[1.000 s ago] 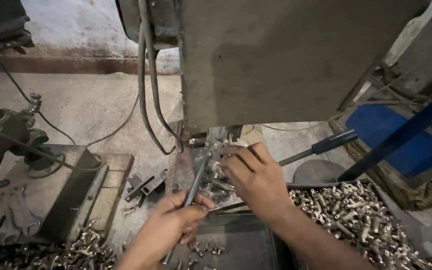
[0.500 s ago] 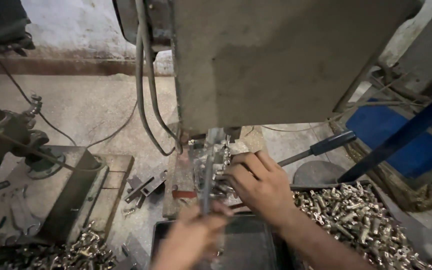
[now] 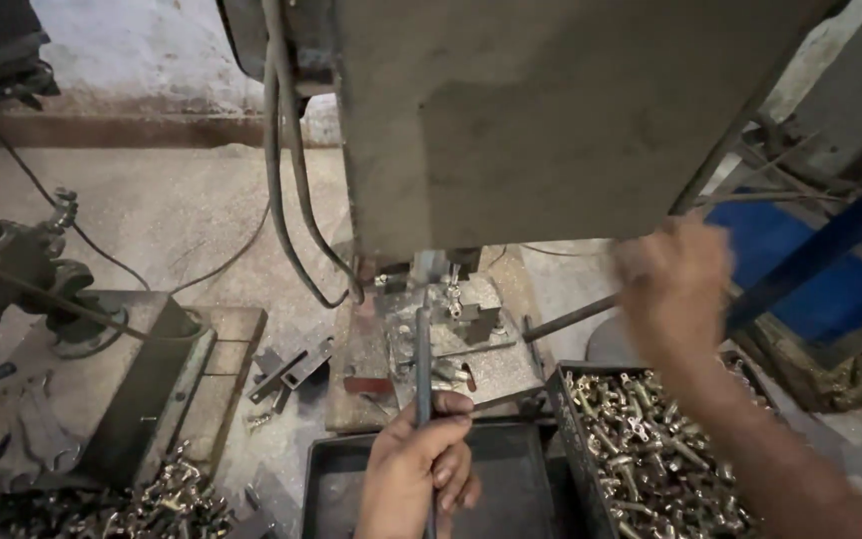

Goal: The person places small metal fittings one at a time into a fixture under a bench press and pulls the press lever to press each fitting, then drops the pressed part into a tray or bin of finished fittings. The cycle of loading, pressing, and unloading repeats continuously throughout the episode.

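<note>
Right tray: a dark metal tray (image 3: 563, 399) at lower right, heaped with small bright metal fittings (image 3: 641, 449); it stands just beside the machine table
Middle tray: a shallow dark tray (image 3: 511, 479) under the left hand; its visible floor is bare metal
Left heap: loose fittings (image 3: 102, 509) of the same kind lie on the floor at lower left, in no container
Left hand: the left hand (image 3: 416, 474) is closed in a fist around a thin grey rod (image 3: 422, 349); fingers wrap its lower part
Rod: runs upright from the fist to the clamp fixture (image 3: 451, 309) on the machine table (image 3: 496, 374); the tip reaches the fixture, contact cannot be told
Right hand: the right hand (image 3: 672, 284) is blurred, raised at the long lever handle (image 3: 571, 319) beside the grey machine head (image 3: 551, 110); whether it grips cannot be told
</note>
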